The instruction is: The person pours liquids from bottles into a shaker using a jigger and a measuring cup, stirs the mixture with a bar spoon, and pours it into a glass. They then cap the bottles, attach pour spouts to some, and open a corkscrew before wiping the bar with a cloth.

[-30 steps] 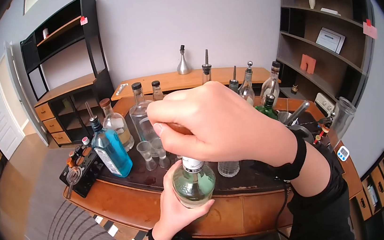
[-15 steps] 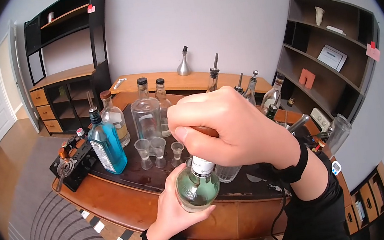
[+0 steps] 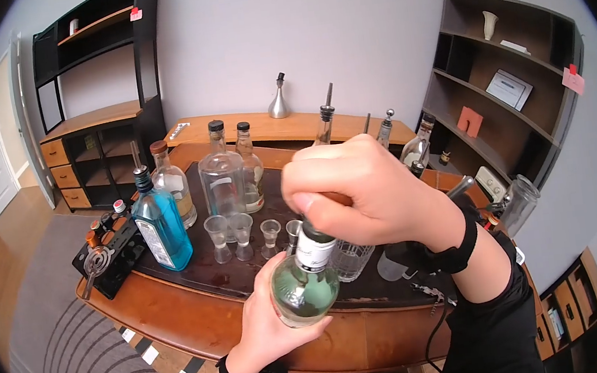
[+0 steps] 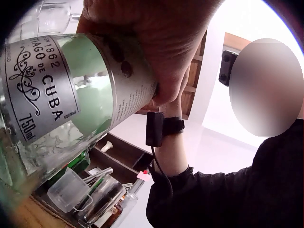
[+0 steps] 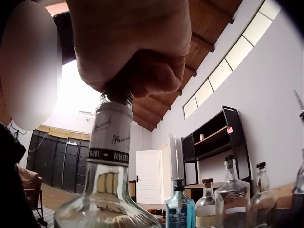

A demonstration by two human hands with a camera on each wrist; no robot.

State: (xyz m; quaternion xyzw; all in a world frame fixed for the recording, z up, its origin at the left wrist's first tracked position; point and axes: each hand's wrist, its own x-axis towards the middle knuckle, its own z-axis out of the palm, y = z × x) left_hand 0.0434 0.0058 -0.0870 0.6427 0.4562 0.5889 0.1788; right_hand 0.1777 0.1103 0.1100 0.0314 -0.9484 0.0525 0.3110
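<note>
A clear glass rum bottle (image 3: pixel 307 292) with a white neck label is held upright, slightly tilted, close in front of the body. My left hand (image 3: pixel 260 316) grips its body from the left and below. In the left wrist view the bottle's silver-grey label (image 4: pixel 42 85) faces the camera, with my left hand (image 4: pixel 152 42) wrapped round the glass. My right hand (image 3: pixel 369 189) is curled over the bottle's top. The right wrist view has my right hand (image 5: pixel 137 47) closed above the neck label (image 5: pixel 111 133); the bottle's cap is hidden within the fingers.
On the brown leather-topped table (image 3: pixel 202 311) stand a blue bottle (image 3: pixel 164 231), several small glasses (image 3: pixel 242 237), clear bottles (image 3: pixel 223 184) and a cut-glass tumbler (image 3: pixel 351 260). A black caddy (image 3: pixel 119 262) with a strainer sits left. A plastic cup (image 3: pixel 390 268) is near my right wrist.
My right hand has shifted up and right over the bottle's top, leaving more of the neck in sight. The bottle leans slightly more rightward, and the head view has tilted. My left grip is unchanged.
</note>
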